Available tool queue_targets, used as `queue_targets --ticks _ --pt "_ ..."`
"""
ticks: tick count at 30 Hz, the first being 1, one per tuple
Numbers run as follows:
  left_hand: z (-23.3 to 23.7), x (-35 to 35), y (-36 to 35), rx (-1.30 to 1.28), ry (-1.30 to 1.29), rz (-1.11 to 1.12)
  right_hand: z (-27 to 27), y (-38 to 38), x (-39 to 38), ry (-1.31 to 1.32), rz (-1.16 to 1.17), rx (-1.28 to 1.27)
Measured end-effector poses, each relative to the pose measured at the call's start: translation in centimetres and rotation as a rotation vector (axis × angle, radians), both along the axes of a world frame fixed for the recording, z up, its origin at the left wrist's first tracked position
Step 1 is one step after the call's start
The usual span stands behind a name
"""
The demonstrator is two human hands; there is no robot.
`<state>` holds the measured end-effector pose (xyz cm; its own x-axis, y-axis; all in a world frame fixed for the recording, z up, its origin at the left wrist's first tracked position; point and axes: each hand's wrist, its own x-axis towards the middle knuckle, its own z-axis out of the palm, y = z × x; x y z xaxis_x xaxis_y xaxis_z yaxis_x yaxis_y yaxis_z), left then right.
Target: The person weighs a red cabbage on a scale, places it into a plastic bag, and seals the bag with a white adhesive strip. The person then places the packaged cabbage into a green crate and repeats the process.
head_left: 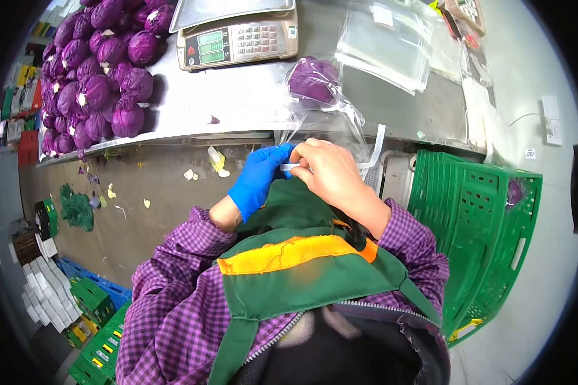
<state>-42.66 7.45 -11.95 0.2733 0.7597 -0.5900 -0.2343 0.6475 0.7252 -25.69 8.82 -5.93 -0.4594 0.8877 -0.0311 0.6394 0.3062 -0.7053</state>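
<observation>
A red cabbage [313,81] sits inside a clear plastic bag [331,125] at the table's front edge. The bag's mouth reaches down toward me. My left hand [257,176], in a blue glove, pinches the bag's edge with closed fingers. Right beside it, my bare right hand [327,168] is closed, thumb and fingers pinching a white strip [377,146] at the bag's mouth. That strip runs out to the right from under the hand and bends upward. My fingers partly hide the bag's edge.
Many red cabbages [93,92] are piled at the table's left, beside a digital scale [237,43]. Flat clear bags [385,48] lie at the back right. Stacked green crates [475,224] stand to my right. Leaf scraps [218,160] litter the floor.
</observation>
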Motion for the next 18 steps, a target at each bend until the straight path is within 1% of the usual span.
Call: queue_targets --ticks 2,3,4,5,6,7,8,9,10,11,12,13,14,16,17,18 --pt "-0.4 0.0 -0.2 0.011 -0.018 0.019 -0.4 0.4 -0.5 -0.151 0.045 -0.104" --pt "-0.6 0.0 -0.2 0.023 -0.033 0.030 -0.7 0.4 -0.6 -0.155 0.051 -0.103" --pt "-0.6 0.0 -0.1 0.022 -0.036 0.032 -1.0 0.3 -0.7 -0.161 0.084 0.022" --pt "-0.5 0.1 0.0 0.033 0.020 0.039 -1.0 0.1 -0.8 -0.166 0.116 0.145" --pt "-0.3 0.1 0.1 0.045 0.076 0.045 -0.4 0.1 -0.5 -0.168 0.117 0.143" --pt "0.1 0.0 0.3 0.046 0.075 0.046 1.3 0.3 0.2 -0.061 0.174 -0.053" --pt "0.7 -0.2 0.7 -0.007 0.009 0.046 3.2 0.5 1.0 0.046 0.229 -0.249" --pt "0.9 -0.5 1.1 -0.060 -0.057 0.044 5.5 0.6 2.3 0.163 0.317 -0.369" --pt "0.8 -0.8 1.2 -0.059 -0.061 0.045 8.1 0.5 4.1 0.281 0.405 -0.491" --pt "0.6 -1.2 1.1 -0.039 -0.003 -0.023 10.8 0.4 6.8 0.421 0.486 -0.519" --pt "0.4 -1.6 1.1 -0.017 0.055 -0.091 9.5 -0.6 10.7 0.776 0.672 -0.153" --pt "0.4 -1.8 1.1 -0.034 0.087 -0.128 8.8 -2.1 12.8 0.769 0.671 -0.149" --pt "0.3 -2.2 1.2 -0.026 0.081 -0.131 8.6 -4.1 14.5 0.816 0.352 -0.137" --pt "0.3 -3.5 1.3 0.062 0.016 -0.334 8.1 -7.4 16.9 0.877 -0.284 -0.100" --pt "0.3 -4.7 1.4 0.003 -0.063 -0.395 7.4 -7.7 17.5 0.892 -0.603 -0.072" --pt "-0.1 -5.9 1.6 0.017 -0.066 -0.403 5.8 -4.9 18.7 0.305 -0.438 -0.401"
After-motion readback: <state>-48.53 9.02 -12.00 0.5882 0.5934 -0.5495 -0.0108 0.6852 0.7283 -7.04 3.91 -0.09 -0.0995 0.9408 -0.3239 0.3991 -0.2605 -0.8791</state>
